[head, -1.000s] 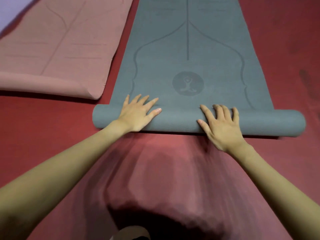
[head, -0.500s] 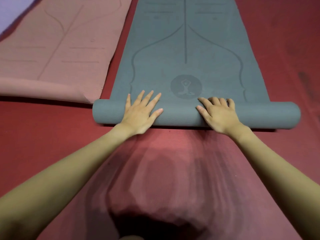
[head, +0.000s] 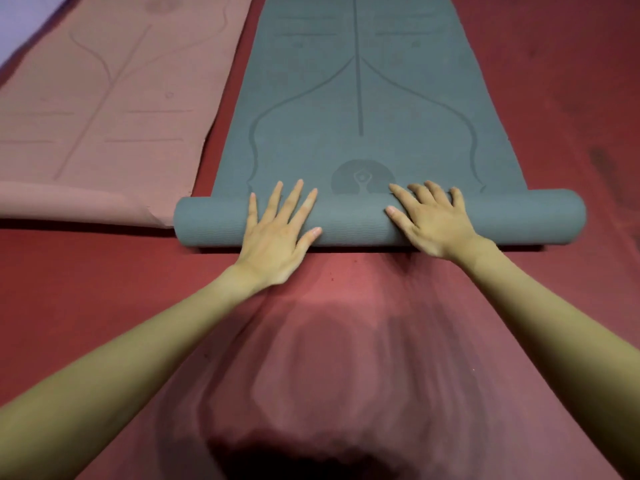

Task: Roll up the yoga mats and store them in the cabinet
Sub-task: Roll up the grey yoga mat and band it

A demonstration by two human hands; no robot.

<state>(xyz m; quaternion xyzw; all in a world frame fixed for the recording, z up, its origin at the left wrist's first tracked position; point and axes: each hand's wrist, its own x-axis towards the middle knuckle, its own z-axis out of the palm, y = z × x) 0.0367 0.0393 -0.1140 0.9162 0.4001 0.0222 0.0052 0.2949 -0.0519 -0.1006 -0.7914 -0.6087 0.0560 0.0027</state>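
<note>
A grey-green yoga mat (head: 360, 98) lies on the red floor, stretching away from me, with printed lines and a round figure emblem. Its near end is rolled into a tube (head: 353, 223) that half covers the emblem. My left hand (head: 280, 233) presses flat on the roll, fingers straight and spread. My right hand (head: 429, 220) lies on top of the roll, its fingers bent over the far side. To the left lies a pink yoga mat (head: 104, 98), mostly flat, its near edge curled up.
Red floor (head: 104, 289) surrounds both mats, with open floor between me and the roll and on the right side. A pale patch of wall or floor (head: 20, 15) shows at the top left. No cabinet is in view.
The roll has moved away from me along the grey-green mat and now covers the lower part of the emblem. Both hands travelled forward with it.
</note>
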